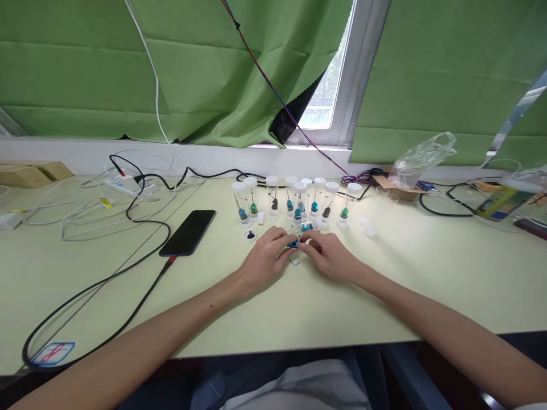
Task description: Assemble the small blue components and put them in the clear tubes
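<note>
My left hand pinches a small blue metal part just above the table. My right hand meets it from the other side with fingers drawn together; what lies between those fingertips is too small to make out. Just beyond my fingers lies another blue piece, on its side. A small bent metal pin rests on the table below my hands. Several clear tubes with white caps stand in a cluster behind, holding blue, green or dark small parts. A white cap with a black piece lies left of my left hand.
A black phone lies to the left, plugged into a black cable. White cables and a power strip sit at the back left. At the back right are a cardboard box with a plastic bag and loose white caps.
</note>
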Action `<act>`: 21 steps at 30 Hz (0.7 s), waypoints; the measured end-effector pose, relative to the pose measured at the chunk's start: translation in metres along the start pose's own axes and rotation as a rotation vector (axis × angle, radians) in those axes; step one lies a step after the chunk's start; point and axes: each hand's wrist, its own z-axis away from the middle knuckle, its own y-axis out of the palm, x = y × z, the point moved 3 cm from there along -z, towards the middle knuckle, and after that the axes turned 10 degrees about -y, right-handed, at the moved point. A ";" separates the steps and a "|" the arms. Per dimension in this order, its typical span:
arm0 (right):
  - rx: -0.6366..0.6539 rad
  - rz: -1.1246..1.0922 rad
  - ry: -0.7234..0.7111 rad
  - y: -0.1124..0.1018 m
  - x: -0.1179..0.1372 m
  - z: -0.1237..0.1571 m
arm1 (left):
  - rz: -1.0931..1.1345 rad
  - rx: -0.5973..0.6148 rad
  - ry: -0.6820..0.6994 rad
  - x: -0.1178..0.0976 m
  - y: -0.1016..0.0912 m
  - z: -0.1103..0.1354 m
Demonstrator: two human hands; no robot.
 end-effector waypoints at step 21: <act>0.004 0.020 0.015 0.000 0.000 0.000 | 0.008 0.014 0.001 -0.001 0.000 0.000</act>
